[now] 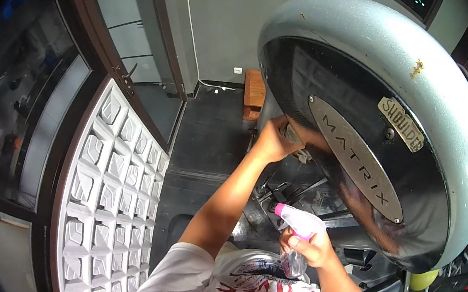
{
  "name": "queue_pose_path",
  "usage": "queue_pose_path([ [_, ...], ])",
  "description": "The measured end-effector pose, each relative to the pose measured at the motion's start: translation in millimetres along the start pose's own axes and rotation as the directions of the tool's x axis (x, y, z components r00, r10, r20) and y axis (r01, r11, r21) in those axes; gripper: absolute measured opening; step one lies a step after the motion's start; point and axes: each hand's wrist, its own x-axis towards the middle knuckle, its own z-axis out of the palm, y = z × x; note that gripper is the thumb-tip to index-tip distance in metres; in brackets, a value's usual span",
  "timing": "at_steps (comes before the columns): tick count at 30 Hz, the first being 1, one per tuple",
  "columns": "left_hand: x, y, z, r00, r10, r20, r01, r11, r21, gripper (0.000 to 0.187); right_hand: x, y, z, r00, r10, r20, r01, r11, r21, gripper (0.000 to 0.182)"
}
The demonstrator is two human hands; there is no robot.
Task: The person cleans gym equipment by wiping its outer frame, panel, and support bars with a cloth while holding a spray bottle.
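Note:
My left hand (pixel 274 142) is closed around a crumpled greyish cloth (pixel 302 155), reaching up to the lower left edge of a big round machine panel. The panel has a silver rim (pixel 462 117), a glossy black face (pixel 309 67), an oval "MATRIX" plate (pixel 356 159) and a small "SHOULDER" label (pixel 400 124). Lower down, close before my shirt, my right hand (pixel 312 248) grips a clear spray bottle (pixel 293 263) with a white and pink spray head (pixel 301 221). Its nozzle points left. My left arm shows as a reflection on the black face.
On the left stands a white relief-patterned panel (pixel 116 189) beside a brown-framed glass door (pixel 125 25). A wooden box (pixel 254 94) sits by the grey wall under a socket (pixel 237 70). Gym equipment and a yellow-green ball (pixel 423 280) are at lower right. The floor (pixel 203 136) is dark.

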Motion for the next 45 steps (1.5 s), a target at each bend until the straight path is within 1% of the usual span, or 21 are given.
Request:
queue_pose_path([
  [3,-24.0,-24.0,-1.9,0.984,-0.134,0.115,0.13,0.991,0.039,0.04,3.8,-0.4,11.7,0.999,-0.036,0.012,0.036,0.999,-0.04,0.056],
  [5,-54.8,-60.9,-2.2,0.952,-0.291,0.1,0.264,0.94,0.216,0.05,4.8,0.1,18.4,0.998,-0.061,0.017,0.061,0.998,-0.031,0.054],
  [6,-69.4,-89.1,0.7,0.907,-0.397,0.139,0.38,0.915,0.137,0.05,4.9,1.4,20.5,0.998,-0.066,0.019,0.066,0.997,-0.032,0.054],
  [7,-82.7,-112.9,1.2,0.879,-0.459,0.13,0.435,0.883,0.174,0.051,3.8,4.2,22.3,0.997,-0.069,0.018,0.069,0.997,-0.031,0.053],
  [9,-106.0,-144.4,8.5,0.924,-0.382,0.006,0.368,0.894,0.257,0.05,-1.2,4.0,27.1,0.998,-0.058,0.005,0.058,0.998,-0.017,0.049],
  [11,-106.3,-171.4,10.3,0.928,-0.372,0.022,0.354,0.898,0.261,0.053,-9.3,-2.8,32.3,0.999,-0.028,-0.02,0.029,1.0,0.008,0.042],
  [15,-101.8,-156.4,2.6,0.895,-0.424,0.138,0.361,0.871,0.333,0.059,-19.7,0.1,35.5,0.996,-0.063,-0.069,0.066,0.997,0.031,0.045],
  [16,-104.6,-152.0,4.7,0.873,-0.48,0.084,0.445,0.855,0.267,0.06,-22.2,1.8,37.3,0.994,-0.07,-0.083,0.074,0.996,0.044,0.047],
  [21,-131.3,-184.8,13.0,0.895,-0.443,-0.054,0.417,0.786,0.457,0.04,-45.1,5.4,50.8,0.989,-0.071,-0.129,0.071,0.997,-0.008,0.051],
  [23,-119.1,-175.3,8.9,0.848,-0.527,0.061,0.435,0.756,0.489,0.034,-52.9,5.5,50.3,0.985,-0.076,-0.155,0.076,0.997,-0.003,0.051],
  [24,-120.4,-153.7,4.1,0.891,-0.454,0.015,0.399,0.797,0.453,0.034,-56.7,7.2,49.6,0.984,-0.073,-0.161,0.074,0.997,0.006,0.051],
  [27,-129.2,-133.9,-1.7,0.908,-0.416,-0.046,0.392,0.809,0.438,0.038,-65.0,12.8,41.4,0.988,-0.068,-0.136,0.072,0.997,0.029,0.049],
  [30,-138.9,-58.2,0.9,0.872,-0.485,-0.069,0.489,0.868,0.084,0.042,-73.6,16.3,30.9,0.995,-0.045,-0.085,0.049,0.997,0.051,0.046],
  [33,-152.5,0.1,29.9,0.956,-0.282,-0.084,0.271,0.954,-0.129,0.048,-86.4,17.4,15.7,1.0,-0.005,0.008,0.005,0.998,0.058,0.044],
  [35,-153.2,35.7,53.5,0.983,-0.177,-0.046,0.168,0.973,-0.16,0.055,-99.1,15.9,1.0,0.995,0.024,0.092,-0.028,0.999,0.035,0.044],
  [36,-149.7,56.5,66.2,0.994,-0.089,-0.058,0.082,0.991,-0.106,0.057,-106.1,11.2,-3.9,0.993,0.021,0.119,-0.014,0.998,-0.058,0.053],
  [37,-148.1,64.4,83.7,0.994,-0.075,-0.084,0.06,0.984,-0.166,0.06,-117.0,9.4,-12.7,0.988,0.029,0.153,-0.015,0.996,-0.092,0.053],
  [39,-139.1,87.8,111.2,0.982,0.115,-0.148,-0.125,0.99,-0.06,0.067,-135.0,8.3,-32.8,0.977,0.021,0.212,0.014,0.987,-0.159,0.053],
  [41,-126.8,109.5,132.4,0.996,-0.021,-0.09,0.026,0.998,0.057,0.075,-155.8,11.4,-52.0,0.965,0.057,0.255,-0.036,0.996,-0.087,0.048],
  [42,-122.4,106.4,148.5,0.983,0.059,-0.174,-0.062,0.998,-0.014,0.07,-163.0,11.7,-62.1,0.958,0.072,0.276,-0.059,0.997,-0.055,0.046],
  [45,-115.8,97.9,152.4,0.99,-0.043,-0.132,0.055,0.995,0.088,0.061,-187.5,10.4,-77.3,0.948,0.097,0.302,-0.079,0.994,-0.071,0.045],
])
